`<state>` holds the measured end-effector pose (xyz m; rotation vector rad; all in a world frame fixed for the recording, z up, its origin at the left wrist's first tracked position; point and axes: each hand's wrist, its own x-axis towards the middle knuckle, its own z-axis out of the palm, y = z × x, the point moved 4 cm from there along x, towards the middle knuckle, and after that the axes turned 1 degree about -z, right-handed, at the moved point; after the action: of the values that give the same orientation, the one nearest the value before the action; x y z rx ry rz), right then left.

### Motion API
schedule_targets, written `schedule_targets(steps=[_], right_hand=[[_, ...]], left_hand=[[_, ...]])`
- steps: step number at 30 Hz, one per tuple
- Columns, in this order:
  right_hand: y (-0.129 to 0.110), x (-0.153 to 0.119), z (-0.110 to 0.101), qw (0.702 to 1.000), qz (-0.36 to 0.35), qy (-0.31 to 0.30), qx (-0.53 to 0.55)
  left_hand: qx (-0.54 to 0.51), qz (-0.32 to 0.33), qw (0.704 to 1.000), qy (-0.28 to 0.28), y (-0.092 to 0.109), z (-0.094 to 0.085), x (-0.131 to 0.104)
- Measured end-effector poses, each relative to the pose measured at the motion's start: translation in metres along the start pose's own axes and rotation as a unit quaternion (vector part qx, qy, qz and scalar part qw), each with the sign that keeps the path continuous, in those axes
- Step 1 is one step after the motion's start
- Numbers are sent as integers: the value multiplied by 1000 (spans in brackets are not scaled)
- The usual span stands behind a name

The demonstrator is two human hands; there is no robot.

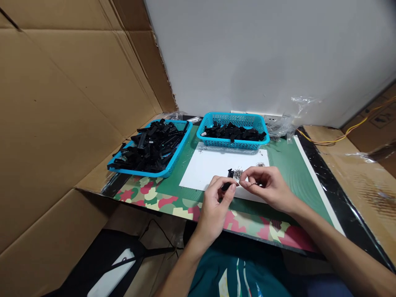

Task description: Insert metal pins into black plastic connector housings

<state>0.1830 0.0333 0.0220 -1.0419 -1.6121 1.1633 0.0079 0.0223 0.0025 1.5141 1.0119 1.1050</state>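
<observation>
My left hand point(217, 194) is closed around a small black plastic part point(227, 186), mostly covered by the fingers. Close beside it, my right hand point(266, 184) is pinched, its fingertips almost meeting the left ones; what they hold is too small to name. Just beyond the left fingers, another black plastic part point(230, 173) lies on the white sheet point(198, 171). Next to that part is a small heap of tiny metal pieces point(238, 173), and a second little pile of metal pieces point(260, 164) sits behind my right hand.
A blue basket point(167, 171) heaped with black plastic parts stands at the left. Another blue basket point(233, 144), also holding black parts, is at the back by the wall. Clear plastic bags point(281, 126) lie right of it. Cardboard point(77, 82) walls the left side.
</observation>
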Motion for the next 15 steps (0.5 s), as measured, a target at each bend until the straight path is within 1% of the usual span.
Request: schedule_targets(steps=[4, 6, 9, 12, 13, 15], right_hand=[[-1, -1, 3, 999, 6, -37, 4], [-2, -1, 3, 999, -2, -37, -18], [-6, -2, 4, 997, -36, -14, -74], [-10, -5, 6, 983, -108, 34, -145], [-12, -7, 7, 972, -146, 54, -175], [-15, -12, 11, 934, -239, 88, -250]], left_hand=[[8, 15, 1000, -2, 1, 0, -1], [9, 14, 1000, -4, 0, 0, -1], [10, 5, 1000, -5, -1, 0, -1], [1, -4, 1000, 7, -2, 0, -1], [-3, -8, 1000, 13, -2, 0, -1], [-11, -17, 1000, 24, -2, -1, -1]])
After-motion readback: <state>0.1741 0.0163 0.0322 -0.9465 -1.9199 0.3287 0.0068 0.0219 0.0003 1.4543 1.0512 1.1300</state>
